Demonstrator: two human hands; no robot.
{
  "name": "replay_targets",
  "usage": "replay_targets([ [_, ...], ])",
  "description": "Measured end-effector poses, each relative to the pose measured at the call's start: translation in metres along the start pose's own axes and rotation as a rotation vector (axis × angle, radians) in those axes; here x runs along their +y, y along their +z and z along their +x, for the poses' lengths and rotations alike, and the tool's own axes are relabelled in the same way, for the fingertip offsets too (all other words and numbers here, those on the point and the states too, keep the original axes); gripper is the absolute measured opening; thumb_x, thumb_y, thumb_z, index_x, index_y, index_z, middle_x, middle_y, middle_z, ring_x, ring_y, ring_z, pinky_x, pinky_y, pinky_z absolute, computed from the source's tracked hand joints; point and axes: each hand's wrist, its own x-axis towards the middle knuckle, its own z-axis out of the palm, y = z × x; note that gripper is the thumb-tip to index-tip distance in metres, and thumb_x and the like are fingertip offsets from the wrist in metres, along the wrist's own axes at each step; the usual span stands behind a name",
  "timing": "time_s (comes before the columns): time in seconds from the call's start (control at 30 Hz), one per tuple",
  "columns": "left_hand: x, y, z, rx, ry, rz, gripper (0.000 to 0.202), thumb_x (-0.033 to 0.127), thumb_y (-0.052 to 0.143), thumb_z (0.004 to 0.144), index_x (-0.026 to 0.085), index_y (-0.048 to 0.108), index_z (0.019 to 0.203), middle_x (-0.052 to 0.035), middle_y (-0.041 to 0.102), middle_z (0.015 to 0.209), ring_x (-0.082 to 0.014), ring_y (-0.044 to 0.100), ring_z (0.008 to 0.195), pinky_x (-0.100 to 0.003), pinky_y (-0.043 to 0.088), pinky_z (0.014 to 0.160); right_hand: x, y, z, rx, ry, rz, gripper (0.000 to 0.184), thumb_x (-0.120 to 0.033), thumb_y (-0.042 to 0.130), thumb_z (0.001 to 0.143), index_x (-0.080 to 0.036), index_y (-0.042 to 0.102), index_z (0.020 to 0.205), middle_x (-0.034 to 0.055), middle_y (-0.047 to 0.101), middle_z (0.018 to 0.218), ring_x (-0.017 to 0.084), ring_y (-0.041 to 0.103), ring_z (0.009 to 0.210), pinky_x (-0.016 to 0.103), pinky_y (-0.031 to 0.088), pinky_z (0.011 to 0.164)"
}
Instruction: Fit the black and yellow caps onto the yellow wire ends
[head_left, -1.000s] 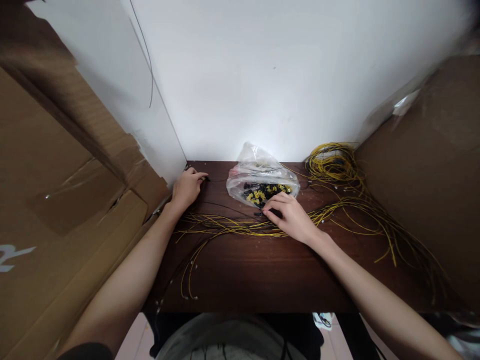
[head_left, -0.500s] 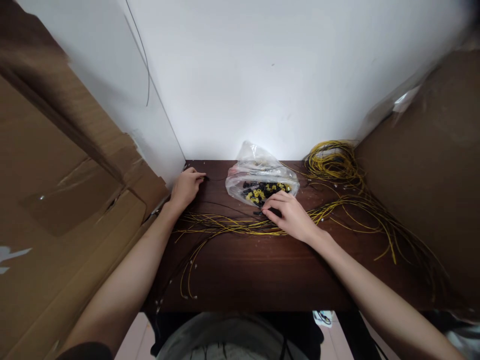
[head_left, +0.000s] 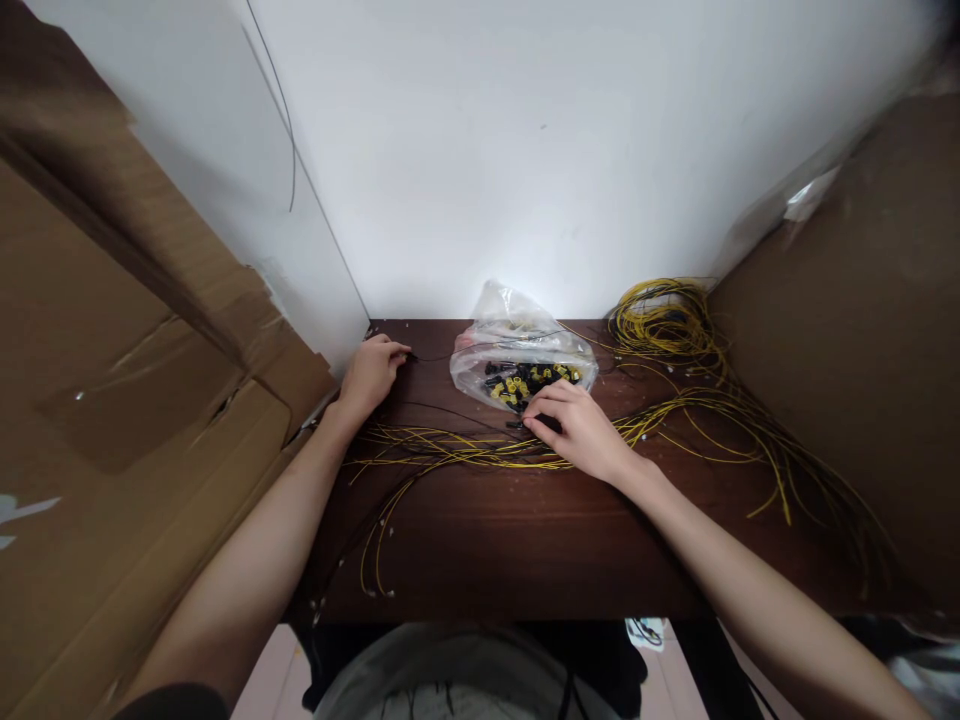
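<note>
My left hand (head_left: 373, 372) rests at the far left corner of the dark wooden table (head_left: 525, 540), fingers pinched on the end of a thin black wire (head_left: 435, 357). My right hand (head_left: 577, 428) lies at the mouth of a clear plastic bag (head_left: 517, 355) holding several small black and yellow parts (head_left: 525, 383). Its fingers are curled down onto a small black piece by the bag; what they grip is hidden. A bundle of yellow wires (head_left: 450, 452) runs across the table under both hands.
A coil of yellow wire (head_left: 664, 325) sits at the far right, with strands trailing toward the right edge. Cardboard sheets (head_left: 112, 400) lean on the left, a brown box (head_left: 862, 330) stands on the right, and a white wall (head_left: 525, 150) closes the back.
</note>
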Motion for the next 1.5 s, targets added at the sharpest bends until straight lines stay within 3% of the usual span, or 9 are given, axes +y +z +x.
replay_targets([
  [0.57, 0.001, 0.001, -0.003, 0.025, -0.081, 0.089, 0.03, 0.022, 0.046, 0.084, 0.018, 0.069, 0.102, -0.0077, 0.058, 0.09, -0.0193, 0.055, 0.077, -0.03, 0.043, 0.073, -0.002, -0.001, 0.0, -0.02, 0.017, -0.006, 0.016, -0.025, 0.051, 0.087, -0.019, 0.066, 0.086, 0.0033, 0.065, 0.089, 0.02, 0.051, 0.088, 0.035, 0.037, 0.08],
  [0.77, 0.002, 0.001, -0.003, 0.016, -0.07, 0.113, 0.03, 0.022, 0.047, 0.084, 0.017, 0.068, 0.104, -0.0086, 0.057, 0.091, -0.0202, 0.055, 0.078, -0.031, 0.043, 0.071, -0.001, -0.003, 0.0, 0.042, 0.001, 0.032, 0.016, -0.025, 0.051, 0.088, -0.019, 0.065, 0.084, 0.0026, 0.065, 0.089, 0.018, 0.052, 0.086, 0.034, 0.036, 0.08],
  [0.9, 0.001, 0.001, -0.003, 0.01, -0.053, 0.139, 0.03, 0.022, 0.048, 0.083, 0.016, 0.068, 0.105, -0.0091, 0.056, 0.093, -0.0207, 0.056, 0.081, -0.031, 0.044, 0.073, -0.005, -0.005, 0.0, 0.061, -0.07, 0.069, 0.017, -0.027, 0.05, 0.088, -0.019, 0.065, 0.088, 0.0033, 0.065, 0.088, 0.018, 0.052, 0.085, 0.033, 0.036, 0.079],
  [1.07, 0.004, -0.001, -0.004, 0.044, -0.022, 0.12, 0.032, 0.024, 0.05, 0.083, 0.016, 0.065, 0.11, -0.0096, 0.055, 0.095, -0.0212, 0.055, 0.084, -0.032, 0.045, 0.075, -0.015, -0.005, -0.001, -0.05, -0.221, 0.125, 0.024, -0.038, 0.052, 0.087, -0.018, 0.065, 0.092, 0.0044, 0.063, 0.088, 0.018, 0.049, 0.086, 0.033, 0.035, 0.079],
  [1.2, 0.026, -0.012, -0.006, 0.1, 0.103, -0.09, 0.028, 0.025, 0.051, 0.083, 0.015, 0.067, 0.104, -0.0081, 0.055, 0.093, -0.0169, 0.054, 0.08, -0.028, 0.044, 0.073, -0.02, -0.002, -0.002, -0.114, -0.286, 0.129, 0.025, -0.04, 0.054, 0.085, -0.019, 0.066, 0.088, 0.0045, 0.06, 0.086, 0.018, 0.048, 0.085, 0.033, 0.035, 0.079],
  [1.27, 0.045, -0.022, -0.011, 0.036, 0.17, -0.264, 0.026, 0.027, 0.052, 0.083, 0.015, 0.069, 0.098, -0.0064, 0.056, 0.088, -0.0137, 0.053, 0.073, -0.025, 0.043, 0.066, -0.02, -0.001, -0.002, -0.126, -0.298, 0.114, 0.023, -0.037, 0.052, 0.087, -0.019, 0.066, 0.084, 0.0046, 0.059, 0.085, 0.018, 0.047, 0.084, 0.033, 0.034, 0.078],
  [1.4, 0.08, -0.039, -0.024, -0.418, 0.333, -0.572, 0.027, 0.035, 0.052, 0.084, 0.015, 0.069, 0.092, -0.0048, 0.063, 0.085, -0.0127, 0.054, 0.074, -0.025, 0.042, 0.068, -0.021, -0.001, -0.001, -0.126, -0.289, 0.117, 0.023, -0.032, 0.049, 0.089, -0.018, 0.064, 0.081, 0.0048, 0.057, 0.081, 0.017, 0.046, 0.082, 0.033, 0.034, 0.077],
  [1.5, 0.093, -0.041, -0.033, -0.665, 0.416, -0.713, 0.025, 0.036, 0.06, 0.079, 0.015, 0.069, 0.091, -0.0052, 0.066, 0.088, -0.0122, 0.055, 0.076, -0.024, 0.042, 0.068, -0.022, -0.003, 0.0, -0.09, -0.238, 0.212, 0.019, -0.03, 0.049, 0.089, -0.017, 0.059, 0.08, 0.0039, 0.055, 0.079, 0.016, 0.045, 0.079, 0.032, 0.035, 0.076],
])
